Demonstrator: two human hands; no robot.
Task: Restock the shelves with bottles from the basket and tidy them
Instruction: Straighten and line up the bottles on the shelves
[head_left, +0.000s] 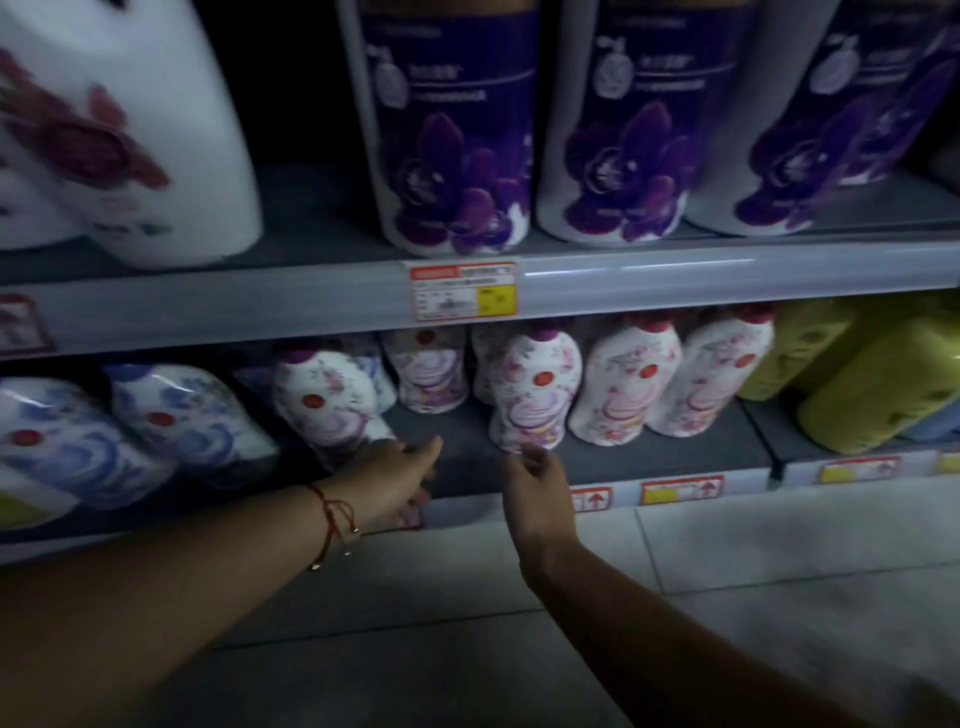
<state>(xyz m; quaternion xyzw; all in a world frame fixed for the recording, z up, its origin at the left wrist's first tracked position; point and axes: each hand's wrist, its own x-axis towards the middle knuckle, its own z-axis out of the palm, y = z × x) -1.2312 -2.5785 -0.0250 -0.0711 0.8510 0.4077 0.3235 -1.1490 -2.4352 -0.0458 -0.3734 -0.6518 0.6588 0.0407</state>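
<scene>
Head view of two grey metal shelves in dim light. The left hand (397, 480), with a red string bracelet (335, 525) at the wrist, reaches to the front edge of the lower shelf (649, 452); its fingers are loosely extended and grasp nothing, the fingertips lying just beside the base of a tilted white floral-print bottle with a purple cap (324, 402) at its 11 o'clock; whether they touch cannot be told. The right hand (537, 493) is relaxed and half curled, holding nothing, its fingertips just below the base of an upright white floral bottle with a purple cap (535, 387) at its 12 o'clock. Between the two hands is a bare patch of shelf. To the 3 o'clock side of the upright bottle stand two white floral bottles with red caps (670, 379), then yellow-green plastic jugs (852, 374). At 9 o'clock of the tilted bottle lie white bottles with blue print (182, 415). The upper shelf (727, 275) carries three white bottles with purple orchid labels (623, 135) and, at far left, a large white jug with a red flower print (119, 130). A red and yellow price tag (462, 290) sits on the upper shelf's edge. Pale floor tiles (779, 545) fill the lower right.
</scene>
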